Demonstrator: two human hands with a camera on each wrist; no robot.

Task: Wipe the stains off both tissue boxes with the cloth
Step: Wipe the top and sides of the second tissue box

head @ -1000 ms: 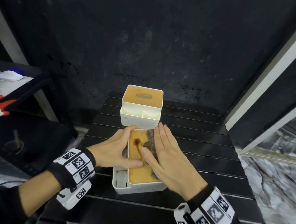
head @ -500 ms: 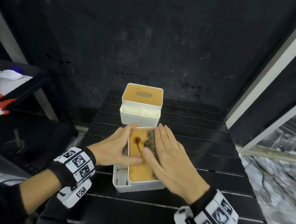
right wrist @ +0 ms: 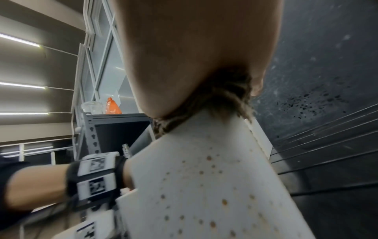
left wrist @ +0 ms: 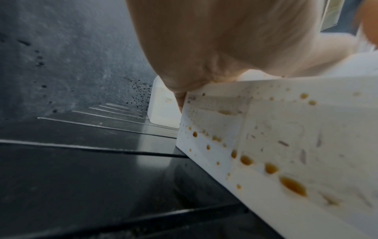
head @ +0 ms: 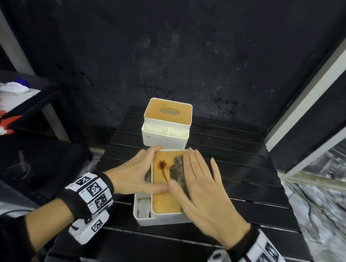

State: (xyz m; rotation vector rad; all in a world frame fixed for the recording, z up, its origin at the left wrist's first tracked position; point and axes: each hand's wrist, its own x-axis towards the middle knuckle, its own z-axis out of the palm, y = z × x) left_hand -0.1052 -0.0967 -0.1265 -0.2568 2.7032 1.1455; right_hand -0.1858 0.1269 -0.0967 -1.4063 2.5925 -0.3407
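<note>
The near tissue box (head: 166, 199) is white with a wooden lid that carries a dark brown stain (head: 162, 165) and streak. My left hand (head: 139, 174) grips its left side, fingers round the far corner and thumb across the lid. My right hand (head: 197, 182) lies flat on the grey-brown cloth (head: 178, 168) and presses it onto the lid's right half. The box's white side (left wrist: 286, 145) is dotted with brown drops, as is the side (right wrist: 204, 177) seen under the cloth (right wrist: 225, 97). The far tissue box (head: 166, 124) stands just behind, untouched.
Both boxes stand on a black slatted table (head: 235, 172) against a black speckled wall. A shelf with red and white items (head: 3, 121) is at the left. A pale window frame (head: 306, 96) runs along the right.
My right hand with the cloth has slid slightly toward me on the lid, and the stain's streak looks longer. The left hand keeps its hold on the box.
</note>
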